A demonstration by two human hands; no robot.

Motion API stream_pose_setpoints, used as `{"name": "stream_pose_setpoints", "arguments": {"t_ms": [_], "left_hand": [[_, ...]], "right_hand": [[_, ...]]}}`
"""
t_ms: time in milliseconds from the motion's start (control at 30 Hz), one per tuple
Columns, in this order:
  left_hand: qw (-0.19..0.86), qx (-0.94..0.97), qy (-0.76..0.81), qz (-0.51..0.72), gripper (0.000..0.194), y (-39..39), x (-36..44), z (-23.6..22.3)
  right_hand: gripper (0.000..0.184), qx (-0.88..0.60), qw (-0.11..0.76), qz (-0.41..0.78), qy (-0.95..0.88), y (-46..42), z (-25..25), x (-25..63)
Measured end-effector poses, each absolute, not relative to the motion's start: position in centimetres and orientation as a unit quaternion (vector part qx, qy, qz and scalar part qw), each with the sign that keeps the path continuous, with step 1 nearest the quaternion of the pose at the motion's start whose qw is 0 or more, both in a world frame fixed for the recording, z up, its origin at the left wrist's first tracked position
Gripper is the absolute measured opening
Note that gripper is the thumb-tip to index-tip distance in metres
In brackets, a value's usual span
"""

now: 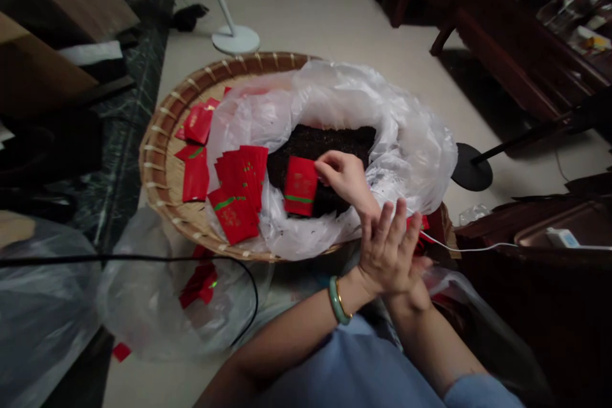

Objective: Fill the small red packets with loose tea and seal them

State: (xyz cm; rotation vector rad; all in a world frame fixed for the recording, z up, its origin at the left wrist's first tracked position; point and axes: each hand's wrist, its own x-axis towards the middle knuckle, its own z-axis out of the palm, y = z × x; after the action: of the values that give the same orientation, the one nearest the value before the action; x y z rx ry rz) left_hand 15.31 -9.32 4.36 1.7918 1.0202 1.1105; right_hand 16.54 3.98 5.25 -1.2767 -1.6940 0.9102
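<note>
My right hand [345,180] pinches a red paper packet [300,186] by its edge. The packet has a green band and faint gold print. Beneath it lies a dark, crumbly mass [329,137] inside a crumpled white plastic bag [411,134], which rests in a round woven bamboo basket [160,185]. My left hand [388,248], below a green bangle, lies with fingers stretched out across my right wrist and forearm, holding nothing. Left of the mass, a fanned pile of red packets [234,213] lies on the plastic. More red packets [196,172] sit at the basket's left side.
A white stand base [236,39] stands behind the basket, and a black one [472,167] to its right. Clear plastic bags [138,306] with red packets lie lower left, crossed by a black cable [143,259]. Dark wooden furniture [502,51] occupies the right.
</note>
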Motion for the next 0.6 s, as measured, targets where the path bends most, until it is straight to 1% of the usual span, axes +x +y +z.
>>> {"name": "stream_pose_setpoints", "arguments": {"t_ms": [67,133,167,200,233,300,400,600], "left_hand": [[0.397,0.733,0.323,0.449,0.062,-9.4,16.2,4.2],[0.473,0.684,0.255,0.494,0.063,-8.8,15.0,4.4],[0.538,0.627,0.216,0.52,0.061,-8.4,13.9,4.7],[0.595,0.53,0.203,0.57,0.06,-8.0,12.7,5.1],[0.637,0.421,0.198,0.614,0.059,-7.5,11.4,5.4],[0.692,0.269,0.206,0.637,0.054,-6.7,9.1,6.1],[0.707,0.171,0.236,0.644,0.048,-5.8,6.9,6.5],[0.699,0.133,0.282,0.644,0.041,-5.2,5.3,5.9]], "right_hand": [[0.017,-0.55,0.419,0.351,-0.631,4.5,4.7,17.0],[0.016,-0.555,0.424,0.367,-0.614,4.9,4.1,17.3],[0.015,-0.551,0.424,0.38,-0.61,5.0,3.9,17.3],[0.015,-0.545,0.423,0.394,-0.607,5.2,3.7,17.3],[0.015,-0.54,0.423,0.404,-0.605,5.2,3.7,17.2],[0.013,-0.535,0.427,0.41,-0.603,5.3,3.8,16.9],[0.012,-0.518,0.432,0.427,-0.602,5.2,4.3,16.7],[0.014,-0.463,0.424,0.526,-0.573,4.9,4.7,17.1]]}}
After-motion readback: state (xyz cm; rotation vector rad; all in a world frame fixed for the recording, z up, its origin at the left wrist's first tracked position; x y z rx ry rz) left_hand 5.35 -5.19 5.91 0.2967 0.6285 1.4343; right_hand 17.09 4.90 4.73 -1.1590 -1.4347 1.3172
